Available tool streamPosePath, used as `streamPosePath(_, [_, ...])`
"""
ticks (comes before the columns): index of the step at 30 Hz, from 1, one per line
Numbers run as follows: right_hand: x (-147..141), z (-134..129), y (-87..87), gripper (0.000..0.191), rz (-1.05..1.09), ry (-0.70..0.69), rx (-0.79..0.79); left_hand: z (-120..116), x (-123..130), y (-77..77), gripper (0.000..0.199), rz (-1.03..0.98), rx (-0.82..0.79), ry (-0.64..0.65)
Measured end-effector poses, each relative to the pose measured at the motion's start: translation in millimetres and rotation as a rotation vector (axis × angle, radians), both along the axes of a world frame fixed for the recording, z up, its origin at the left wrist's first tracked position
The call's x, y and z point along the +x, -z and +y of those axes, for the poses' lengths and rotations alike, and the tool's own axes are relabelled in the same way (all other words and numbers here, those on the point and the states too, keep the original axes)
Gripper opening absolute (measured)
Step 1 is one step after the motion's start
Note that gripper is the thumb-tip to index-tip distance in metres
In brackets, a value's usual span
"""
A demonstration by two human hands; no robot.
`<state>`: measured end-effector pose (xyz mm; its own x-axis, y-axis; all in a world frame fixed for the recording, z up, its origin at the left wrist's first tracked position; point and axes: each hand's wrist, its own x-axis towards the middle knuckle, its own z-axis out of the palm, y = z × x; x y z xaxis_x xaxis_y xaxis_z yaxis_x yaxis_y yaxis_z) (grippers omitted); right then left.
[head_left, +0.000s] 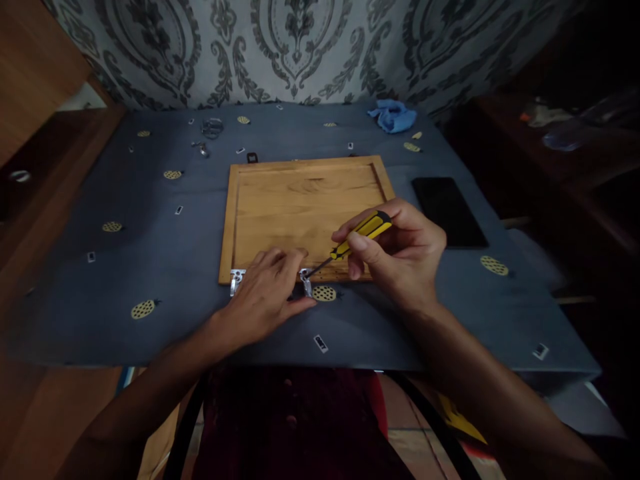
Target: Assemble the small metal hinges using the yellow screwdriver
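Observation:
My right hand [400, 257] is closed round the yellow-and-black handle of a screwdriver [361, 235]. Its shaft slants down to the left, and the tip meets a shiny metal bracket [305, 283] at the near edge of a framed wooden panel [300, 217]. A second metal bracket [237, 283] sits at the panel's near left corner. Between the two brackets, my left hand [265, 290] presses over a dark handle, fingers bent on the panel and thumb along the near side. Most of that handle is hidden under the hand.
A dark blue cloth with pineapple prints covers the table [165, 267]. Right of the panel lies a black flat tablet-like object [449, 212]. A crumpled blue cloth [393, 117] is at the back right, small metal parts [201, 149] at the back left. A patterned curtain [295, 53] hangs behind.

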<state>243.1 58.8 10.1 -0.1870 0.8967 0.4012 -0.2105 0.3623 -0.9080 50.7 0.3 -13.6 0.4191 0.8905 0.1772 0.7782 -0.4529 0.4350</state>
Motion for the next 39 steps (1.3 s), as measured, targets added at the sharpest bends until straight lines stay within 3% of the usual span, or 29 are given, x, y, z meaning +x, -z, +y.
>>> streamPosePath(12, [8.1, 0.0, -4.5, 0.028, -0.144, -0.125, -0.011, -0.1, -0.5, 1.1, 0.055, -0.007, 0.020, -0.002])
streamPosePath(19, [7.3, 1.6, -3.1, 0.013, -0.112, -0.086, 0.057, -0.7, -0.3, 1.3, 0.057, -0.008, 0.008, -0.004])
streamPosePath(30, [8.6, 2.8, -3.3, 0.025, -0.127, -0.122, -0.005, -0.1, -1.2, 2.3, 0.057, -0.016, 0.004, 0.002])
streamPosePath(34, [8.5, 2.7, -3.2, 0.017, -0.129, -0.129, 0.020, 0.2, -0.7, 2.0, 0.058, -0.019, 0.007, -0.010])
streamPosePath(39, [5.4, 2.1, 0.0, 0.020, -0.071, -0.024, 0.087, 0.2, -1.1, 2.8, 0.057, -0.023, 0.000, -0.005])
